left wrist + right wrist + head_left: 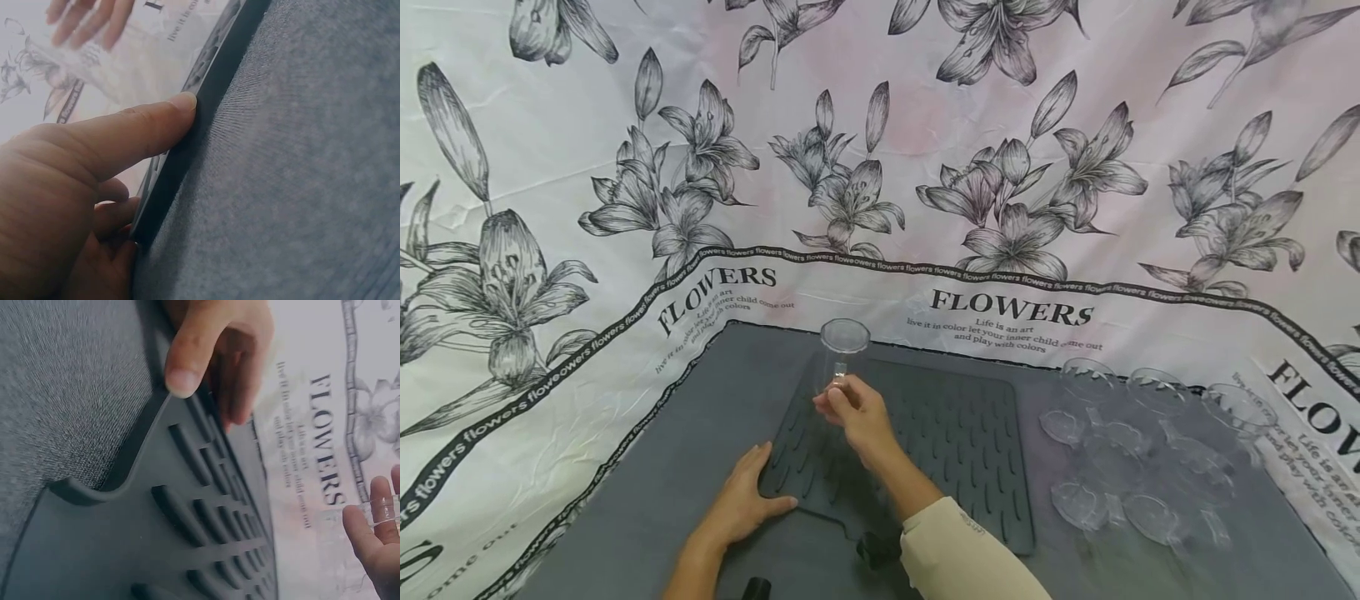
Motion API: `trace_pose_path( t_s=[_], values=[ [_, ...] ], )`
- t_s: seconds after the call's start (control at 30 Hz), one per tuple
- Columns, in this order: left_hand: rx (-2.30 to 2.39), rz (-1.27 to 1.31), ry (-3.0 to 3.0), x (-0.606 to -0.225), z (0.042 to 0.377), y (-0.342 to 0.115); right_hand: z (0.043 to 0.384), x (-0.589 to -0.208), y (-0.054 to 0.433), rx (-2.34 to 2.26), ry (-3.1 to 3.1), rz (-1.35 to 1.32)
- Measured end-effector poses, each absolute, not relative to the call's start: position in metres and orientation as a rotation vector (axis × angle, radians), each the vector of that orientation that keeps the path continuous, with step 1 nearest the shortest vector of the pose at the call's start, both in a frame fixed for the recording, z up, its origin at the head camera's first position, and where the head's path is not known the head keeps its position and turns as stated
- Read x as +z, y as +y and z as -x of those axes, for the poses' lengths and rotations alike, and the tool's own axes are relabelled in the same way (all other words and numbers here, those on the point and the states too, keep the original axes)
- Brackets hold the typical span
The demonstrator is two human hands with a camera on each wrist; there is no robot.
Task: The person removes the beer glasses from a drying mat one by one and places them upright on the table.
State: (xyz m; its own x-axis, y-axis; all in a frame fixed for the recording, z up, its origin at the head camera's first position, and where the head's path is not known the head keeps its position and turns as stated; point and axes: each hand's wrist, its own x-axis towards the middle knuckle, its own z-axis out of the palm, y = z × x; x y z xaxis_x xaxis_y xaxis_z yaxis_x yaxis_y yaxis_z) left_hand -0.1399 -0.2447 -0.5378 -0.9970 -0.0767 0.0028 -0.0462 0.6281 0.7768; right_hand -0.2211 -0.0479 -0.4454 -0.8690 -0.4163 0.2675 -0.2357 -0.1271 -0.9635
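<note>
My right hand [857, 412] pinches the handle of a clear mug [845, 337] and holds it up over the far left part of a dark grey drying mat [940, 433]. The same mug [387, 509] is partly cut off in the right wrist view, beside my right hand [378, 544]. My left hand [741, 496] spans the mat's near left corner, its thumb along the front edge and the fingers along the left edge. In the left wrist view the thumb [144, 131] touches the mat's rim [206, 106].
Several clear mugs [1112, 458] stand grouped on the grey table [655, 500] to the right of the mat. A white flower-printed sheet [850, 300] rises behind and along both sides. Raised ridges [178, 515] cover the mat.
</note>
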Motion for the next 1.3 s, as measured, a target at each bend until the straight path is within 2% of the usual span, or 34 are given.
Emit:
trace_pose_path(
  t_s=[0.53,0.83,1.3],
  values=[
    [-1.31,-0.104,-2.859,-0.533,0.138,-0.245,0.178,-0.419,0.002,-2.135,2.025,0.956],
    [-1.314,-0.122,-2.897,-0.533,0.14,-0.247,0.169,-0.427,0.031,-2.21,2.007,0.924],
    [-1.292,-0.086,-2.914,-0.531,0.139,-0.245,0.148,-0.406,0.08,-2.277,2.053,1.135]
  ],
)
